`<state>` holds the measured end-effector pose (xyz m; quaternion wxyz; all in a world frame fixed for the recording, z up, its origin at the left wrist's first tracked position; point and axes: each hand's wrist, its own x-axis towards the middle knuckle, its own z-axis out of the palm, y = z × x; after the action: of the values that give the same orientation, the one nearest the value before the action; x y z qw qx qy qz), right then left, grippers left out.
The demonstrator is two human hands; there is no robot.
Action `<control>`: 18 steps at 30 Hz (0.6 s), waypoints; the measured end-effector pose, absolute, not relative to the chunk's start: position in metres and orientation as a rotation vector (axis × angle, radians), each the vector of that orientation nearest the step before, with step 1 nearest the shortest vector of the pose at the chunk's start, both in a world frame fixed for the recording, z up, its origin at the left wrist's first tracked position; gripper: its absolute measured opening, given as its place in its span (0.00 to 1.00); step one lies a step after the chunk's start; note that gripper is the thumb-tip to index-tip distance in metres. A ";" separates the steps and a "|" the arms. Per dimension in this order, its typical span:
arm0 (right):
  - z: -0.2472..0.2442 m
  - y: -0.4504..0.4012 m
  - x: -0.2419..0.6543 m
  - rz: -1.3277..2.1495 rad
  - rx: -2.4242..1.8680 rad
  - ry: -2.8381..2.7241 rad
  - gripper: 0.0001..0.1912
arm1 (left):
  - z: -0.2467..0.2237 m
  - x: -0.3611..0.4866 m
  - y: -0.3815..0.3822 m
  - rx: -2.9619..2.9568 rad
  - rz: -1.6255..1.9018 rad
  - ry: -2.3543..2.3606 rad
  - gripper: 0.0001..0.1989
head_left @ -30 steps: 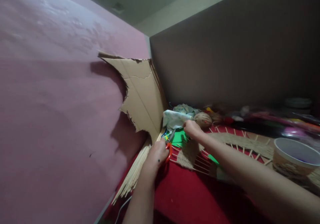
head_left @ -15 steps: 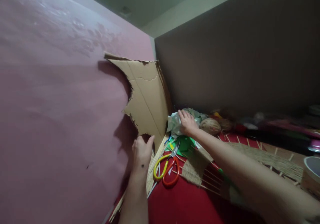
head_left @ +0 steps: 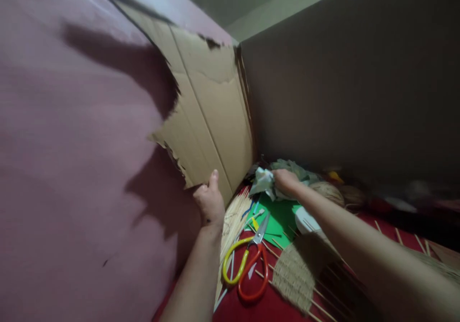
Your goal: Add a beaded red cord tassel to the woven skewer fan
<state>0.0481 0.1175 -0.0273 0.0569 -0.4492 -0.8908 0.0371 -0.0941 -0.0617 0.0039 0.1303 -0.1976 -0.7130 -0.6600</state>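
My left hand [head_left: 210, 200] grips the lower edge of a large, torn-edged cardboard sheet [head_left: 204, 106], thumb on its face. The sheet leans up between the pink wall and the dark panel. To the right, my right hand [head_left: 285, 183] is closed on a crumpled pale plastic bag [head_left: 264, 183]. Below the hands lie scissors [head_left: 251, 259] with one yellow and one red handle. Beside them is a woven piece [head_left: 294, 274] with thin sticks poking out, partly shaded by my right arm.
A bundle of thin sticks [head_left: 233, 226] runs along the wall's foot. A green sheet [head_left: 275, 216] lies under the bag. Balls of twine [head_left: 327, 192] sit behind my right arm. Red cloth [head_left: 262, 310] covers the surface.
My left hand has taken hold of the cardboard and pulled it closer and up the wall. My right hand has closed on the plastic bag and lifted it off the green sheet.
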 end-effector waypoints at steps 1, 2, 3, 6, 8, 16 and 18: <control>-0.031 0.126 0.051 0.085 -1.439 -2.672 0.16 | 0.001 -0.098 -0.058 -0.563 -1.935 -2.057 0.26; -0.033 0.134 0.054 0.056 -1.516 -2.645 0.14 | -0.001 -0.101 -0.055 -0.557 -1.953 -2.043 0.27; -0.034 0.142 0.057 0.024 -1.593 -2.606 0.15 | -0.003 -0.104 -0.052 -0.554 -1.970 -2.029 0.27; -0.030 0.157 0.067 -0.031 -1.764 -2.489 0.16 | -0.005 -0.107 -0.047 -0.581 -2.014 -1.905 0.28; -0.025 0.162 0.074 -0.034 -1.837 -2.406 0.15 | -0.005 -0.106 -0.047 -0.625 -2.022 -1.815 0.28; -0.007 0.170 0.091 -0.011 -1.919 -2.289 0.16 | -0.005 -0.104 -0.052 -0.645 -2.076 -1.807 0.29; -0.004 0.173 0.093 -0.017 -1.930 -2.302 0.16 | -0.004 -0.103 -0.054 -0.637 -2.068 -1.830 0.30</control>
<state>0.0931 0.1726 -0.0036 0.0690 -0.6410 -0.7644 -0.0058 -0.1033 -0.0539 -0.0044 0.1533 -0.2220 -0.6381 -0.7211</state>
